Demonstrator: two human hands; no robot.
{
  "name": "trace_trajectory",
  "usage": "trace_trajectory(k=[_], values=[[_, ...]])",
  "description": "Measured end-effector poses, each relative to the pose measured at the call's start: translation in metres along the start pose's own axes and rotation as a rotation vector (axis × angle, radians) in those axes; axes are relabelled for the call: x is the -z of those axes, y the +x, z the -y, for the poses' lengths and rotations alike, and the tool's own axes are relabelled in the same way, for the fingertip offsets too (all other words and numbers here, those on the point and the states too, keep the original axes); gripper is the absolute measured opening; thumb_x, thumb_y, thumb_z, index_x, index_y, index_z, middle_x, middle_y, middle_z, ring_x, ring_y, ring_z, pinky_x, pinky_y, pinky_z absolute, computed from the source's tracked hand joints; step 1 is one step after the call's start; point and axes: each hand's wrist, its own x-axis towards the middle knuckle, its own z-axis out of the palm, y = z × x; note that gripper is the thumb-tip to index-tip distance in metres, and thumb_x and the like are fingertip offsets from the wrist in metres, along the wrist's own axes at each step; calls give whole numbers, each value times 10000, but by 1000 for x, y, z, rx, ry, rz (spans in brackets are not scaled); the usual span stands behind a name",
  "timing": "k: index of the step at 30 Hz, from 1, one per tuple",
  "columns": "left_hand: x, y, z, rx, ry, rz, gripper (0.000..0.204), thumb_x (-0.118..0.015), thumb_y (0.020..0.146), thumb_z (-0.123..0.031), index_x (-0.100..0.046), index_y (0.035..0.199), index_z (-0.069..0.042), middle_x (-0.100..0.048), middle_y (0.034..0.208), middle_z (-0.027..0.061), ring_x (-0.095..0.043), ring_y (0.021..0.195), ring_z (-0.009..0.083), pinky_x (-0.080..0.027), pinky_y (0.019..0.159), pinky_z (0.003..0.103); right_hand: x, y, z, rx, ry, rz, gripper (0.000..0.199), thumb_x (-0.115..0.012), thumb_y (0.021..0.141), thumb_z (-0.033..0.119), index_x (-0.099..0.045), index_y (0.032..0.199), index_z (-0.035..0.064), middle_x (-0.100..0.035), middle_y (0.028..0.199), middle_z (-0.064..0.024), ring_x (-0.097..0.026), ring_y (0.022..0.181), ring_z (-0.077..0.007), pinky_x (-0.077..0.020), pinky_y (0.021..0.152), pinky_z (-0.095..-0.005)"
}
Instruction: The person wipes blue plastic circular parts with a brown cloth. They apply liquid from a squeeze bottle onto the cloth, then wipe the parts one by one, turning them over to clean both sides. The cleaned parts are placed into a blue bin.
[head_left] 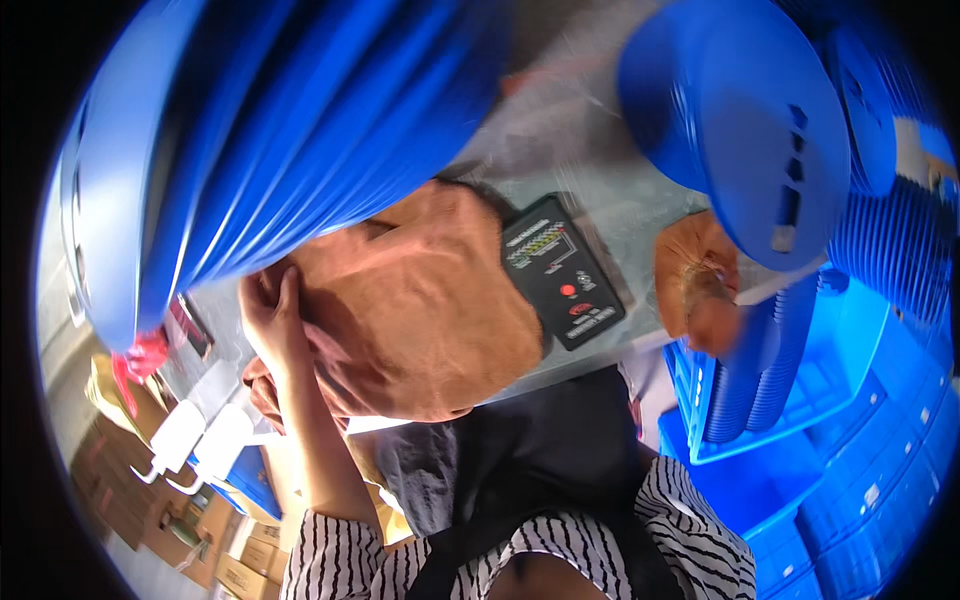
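My left hand lies at the left edge of a crumpled brown cloth, with its fingers bent onto the fabric. The cloth covers much of the pale table and reaches a black flat panel with a red dot and a printed diagram. Toward the right edge of the table is an orange-brown bunched thing, blurred at its lower end. Whether my right hand is in that blur I cannot make out; only its striped sleeve shows plainly.
Large blue ribbed cylinder looms over the upper left. Blue round discs and ribbed cylinders stand at right. Blue crates are stacked below them. White objects with bent ends and cardboard boxes are at lower left.
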Motion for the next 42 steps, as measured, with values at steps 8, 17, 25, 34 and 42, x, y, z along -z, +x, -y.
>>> trace_trajectory(k=[8,17,25,34,42], values=[[35,-38,5,171,-831,152,208,-618,885,-48,-586,1088,-19,-635,998,64,-575,937,121,-446,853,237,12,18,-61,63,6,-40,375,-578,862,156,-518,1228,103,-515,1242,-175,-530,1120,-359,-436,942,-416],[89,-136,-47,123,-1479,526,462,-617,899,-121,-482,1309,44,-568,1270,144,-553,1170,263,-434,1023,392,57,3,-106,146,288,7,279,-581,848,145,-628,1111,64,-614,1115,-175,-596,1031,-342,-471,888,-401],[102,-238,-127,-112,-1350,502,644,-637,901,-237,-350,1429,-8,-499,1342,111,-505,1223,231,-425,1015,378,193,-93,-23,216,-48,-361,194,-534,817,97,-679,808,-32,-656,878,-255,-634,851,-431,-507,773,-478],[132,-311,-144,50,-1458,819,737,-660,891,-271,-279,1460,2,-463,1381,142,-466,1267,251,-378,1059,386,347,-147,54,100,231,-1455,359,-679,805,369,-656,985,59,-659,929,-160,-644,847,-341,-516,722,-428],[93,-292,-35,484,-1700,839,581,-565,936,-408,-433,1365,-39,-536,1325,149,-521,1214,300,-418,1029,456,380,-4,55,48,133,-1517,573,-788,698,414,-632,1064,2,-610,1100,-207,-586,1011,-394,-471,901,-426]])
